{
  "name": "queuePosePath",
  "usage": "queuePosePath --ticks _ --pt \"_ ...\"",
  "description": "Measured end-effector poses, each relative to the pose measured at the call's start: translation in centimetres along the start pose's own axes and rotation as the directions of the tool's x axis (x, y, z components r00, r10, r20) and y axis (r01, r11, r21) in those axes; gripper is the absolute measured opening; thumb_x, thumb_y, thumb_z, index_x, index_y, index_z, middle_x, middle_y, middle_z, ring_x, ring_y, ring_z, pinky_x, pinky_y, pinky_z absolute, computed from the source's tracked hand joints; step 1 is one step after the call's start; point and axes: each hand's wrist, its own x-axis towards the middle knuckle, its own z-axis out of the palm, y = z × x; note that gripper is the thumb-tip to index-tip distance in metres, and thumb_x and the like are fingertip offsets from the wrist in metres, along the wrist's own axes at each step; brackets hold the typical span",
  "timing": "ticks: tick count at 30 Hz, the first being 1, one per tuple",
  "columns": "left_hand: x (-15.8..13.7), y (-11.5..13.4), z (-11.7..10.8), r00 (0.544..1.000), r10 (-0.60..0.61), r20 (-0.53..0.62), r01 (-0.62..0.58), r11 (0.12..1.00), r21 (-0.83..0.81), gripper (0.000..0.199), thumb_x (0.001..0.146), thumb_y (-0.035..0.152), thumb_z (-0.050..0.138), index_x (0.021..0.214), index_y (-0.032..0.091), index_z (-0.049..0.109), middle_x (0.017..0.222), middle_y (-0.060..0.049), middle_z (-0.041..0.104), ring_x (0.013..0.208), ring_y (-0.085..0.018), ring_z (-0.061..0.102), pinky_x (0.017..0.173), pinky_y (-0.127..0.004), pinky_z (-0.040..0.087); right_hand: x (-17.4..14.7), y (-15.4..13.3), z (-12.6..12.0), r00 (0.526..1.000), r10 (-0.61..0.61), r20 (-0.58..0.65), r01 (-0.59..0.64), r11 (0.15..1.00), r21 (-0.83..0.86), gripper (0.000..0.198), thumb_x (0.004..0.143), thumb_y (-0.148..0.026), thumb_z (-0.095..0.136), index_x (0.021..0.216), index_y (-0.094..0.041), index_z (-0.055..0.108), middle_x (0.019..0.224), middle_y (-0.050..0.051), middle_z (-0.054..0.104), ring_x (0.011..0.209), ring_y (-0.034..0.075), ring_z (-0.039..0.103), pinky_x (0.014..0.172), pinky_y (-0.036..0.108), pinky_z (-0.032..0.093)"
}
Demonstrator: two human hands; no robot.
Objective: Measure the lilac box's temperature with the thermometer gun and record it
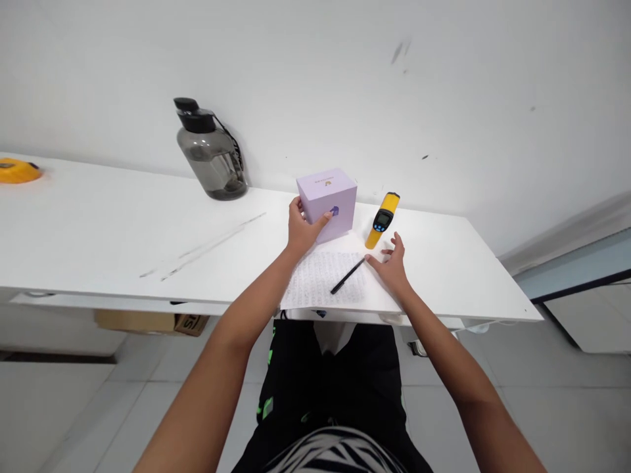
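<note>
My left hand (304,231) grips the left side of a lilac box (340,209), its thumb lying across the front face near a dark blue emblem. The box stands at the back of the white table, close to the wall. My right hand (392,264) has its fingers apart and holds nothing; its thumb is by the tip of a black pen (348,276). Beyond that hand lies a yellow and black infrared thermometer (383,221) with a small screen and blue buttons. Under the pen is a sheet of paper (310,279) covered in rows of marks.
A large grey water bottle (211,154) with a black lid stands against the wall on the left. At the far left edge sits a yellow object (18,171), partly cut off. A cardboard box (142,321) is below the table (118,230).
</note>
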Motion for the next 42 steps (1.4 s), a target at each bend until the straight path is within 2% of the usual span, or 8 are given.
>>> queuePosePath --ticks 2,4,8,15,21,26,32,42 --pt "0.0 0.2 0.1 1.0 0.005 -0.005 -0.005 1.0 0.0 0.088 0.064 0.058 0.089 0.134 0.028 0.046 0.144 -0.015 0.053 0.133 -0.033 0.056 0.108 -0.051 0.05 1.8 -0.1 0.5 1.0 -0.014 -0.012 0.014 1.0 -0.019 0.118 0.066 -0.06 0.081 0.161 -0.031 0.017 0.158 0.021 0.032 0.118 0.032 0.058 0.091 0.049 0.056" --pt "0.1 0.3 0.1 1.0 -0.016 -0.015 0.016 1.0 -0.015 0.086 0.064 0.059 0.089 0.133 0.028 0.047 0.143 -0.015 0.055 0.132 -0.033 0.056 0.106 -0.051 0.051 3.4 -0.7 1.0 0.999 -0.04 -0.01 0.04 0.999 -0.015 0.117 0.066 -0.055 0.081 0.16 -0.03 0.016 0.155 0.019 0.038 0.126 0.034 0.055 0.095 0.051 0.054" --pt "0.5 0.4 -0.2 0.995 -0.04 -0.09 0.036 0.998 -0.05 0.079 0.067 0.063 0.085 0.127 0.027 0.049 0.135 -0.014 0.057 0.128 -0.032 0.057 0.104 -0.049 0.052 5.4 -2.9 2.0 0.998 -0.056 0.032 0.054 0.997 0.06 0.09 0.075 -0.04 0.066 0.154 -0.024 0.028 0.125 0.013 0.062 0.11 0.028 0.063 0.091 0.045 0.055" --pt "1.1 0.0 -1.2 0.981 0.075 -0.18 -0.059 0.994 0.094 0.088 0.06 0.06 0.091 0.131 0.03 0.047 0.135 -0.01 0.051 0.133 -0.032 0.05 0.114 -0.049 0.044 5.1 -6.1 2.9 0.932 -0.344 -0.116 0.35 0.936 0.035 0.058 0.079 -0.038 0.064 0.134 -0.024 0.049 0.112 0.011 0.061 0.102 0.028 0.063 0.087 0.043 0.054" --pt "1.1 -0.9 -1.1 0.987 0.065 -0.149 -0.058 0.997 0.052 0.085 0.065 0.062 0.087 0.131 0.03 0.045 0.136 -0.01 0.05 0.13 -0.03 0.053 0.111 -0.046 0.048 3.3 -5.5 2.8 0.894 -0.447 0.017 0.448 0.894 -0.035 0.053 0.075 -0.043 0.07 0.123 -0.025 0.056 0.093 0.007 0.062 0.079 0.026 0.062 0.069 0.041 0.054" --pt "1.1 -1.3 -0.8 0.981 -0.002 -0.195 0.0 1.0 -0.012 0.081 0.067 0.066 0.083 0.127 0.027 0.045 0.133 -0.012 0.053 0.126 -0.028 0.056 0.107 -0.046 0.051 0.9 -7.0 3.3 0.916 -0.364 0.17 0.348 0.93 0.116 0.029 0.082 -0.046 0.067 0.102 -0.025 0.062 0.082 0.005 0.064 0.073 0.023 0.06 0.067 0.038 0.054" --pt "0.0 -1.0 0.1 0.995 -0.007 -0.1 0.002 0.999 -0.048 0.082 0.07 0.084 0.068 0.127 0.03 0.044 0.131 -0.01 0.057 0.12 -0.027 0.062 0.101 -0.044 0.054 -0.8 -8.5 4.0 0.901 -0.229 0.369 0.127 0.951 0.282 0.028 0.082 -0.05 0.069 0.09 -0.025 0.061 0.078 0.003 0.066 0.069 0.021 0.061 0.063 0.036 0.055" --pt "-0.9 -0.4 0.6 0.993 0.009 -0.117 -0.028 0.986 -0.166 0.087 0.069 0.09 0.063 0.127 0.028 0.044 0.129 -0.012 0.056 0.119 -0.028 0.06 0.1 -0.044 0.052 -0.7 -8.2 4.0 0.918 -0.223 0.329 0.123 0.947 0.297 0.031 0.08 -0.052 0.071 0.079 -0.025 0.055 0.071 0.0 0.062 0.065 0.018 0.059 0.063 0.034 0.053"
